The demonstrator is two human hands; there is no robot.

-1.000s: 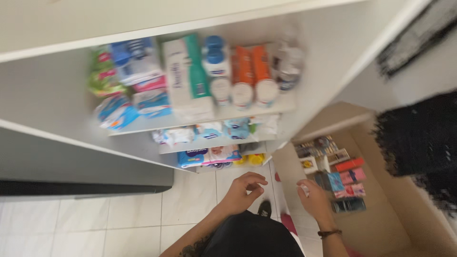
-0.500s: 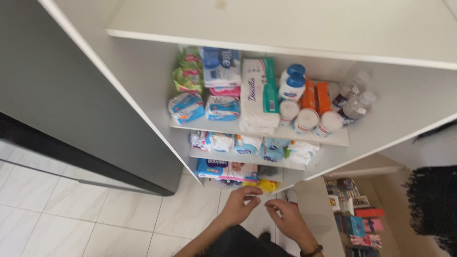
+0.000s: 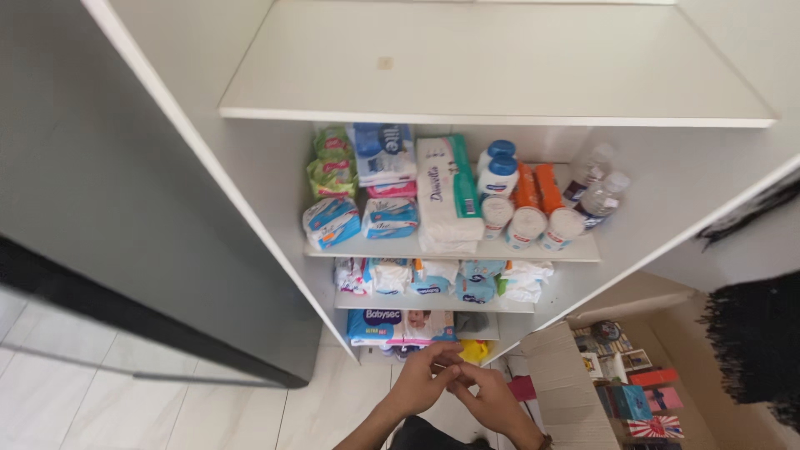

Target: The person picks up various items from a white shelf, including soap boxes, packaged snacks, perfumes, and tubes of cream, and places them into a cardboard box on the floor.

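My left hand (image 3: pixel 421 382) and my right hand (image 3: pixel 493 402) meet low in the middle of the view, fingertips touching in front of the bottom shelf. Whether anything small sits between the fingers is hidden. Just beyond them lie a large blue and white diaper pack (image 3: pixel 398 325) and a yellow item (image 3: pixel 477 350). The white shelf unit (image 3: pixel 467 112) rises above, its top shelf bare. The middle shelf carries wipe packs (image 3: pixel 385 215), a tall white and green pack (image 3: pixel 447 190), blue-capped white bottles (image 3: pixel 498 171) and orange bottles (image 3: pixel 530 208).
An open cardboard box (image 3: pixel 560 379) with small colourful boxes stands on the floor to the right. A grey cabinet door (image 3: pixel 108 217) hangs open on the left over white floor tiles (image 3: pixel 208 417). A black fringed rug (image 3: pixel 754 342) lies at far right.
The view has swung up and left, so more of the shelf unit shows. My right hand came away from the box and joined my left hand in front of the bottom shelf.
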